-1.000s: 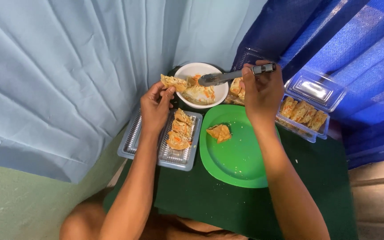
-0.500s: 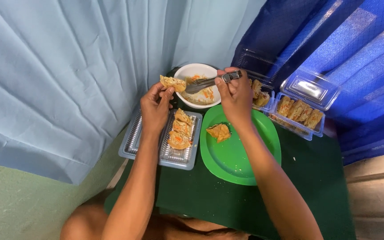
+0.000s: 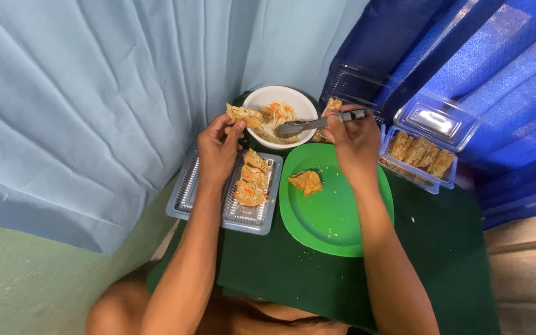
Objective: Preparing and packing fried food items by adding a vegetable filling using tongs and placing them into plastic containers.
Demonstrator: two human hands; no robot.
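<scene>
Steel spoon [image 3: 310,125], held in my right hand [image 3: 353,138], had swung left since the earlier views, its bowl now lying inside the white bowl [image 3: 280,116] of filling, so I judged scooping under way. My left hand [image 3: 218,149] was pinched shut on a fried pocket [image 3: 244,114] at the bowl's left rim. The green plate [image 3: 336,208] carried one piece [image 3: 306,182] and wide bare room. The grey tray [image 3: 221,195] lay touching the plate's left edge; the clear box [image 3: 420,155] crowded the right, blue cloth [image 3: 94,111] close behind.
</scene>
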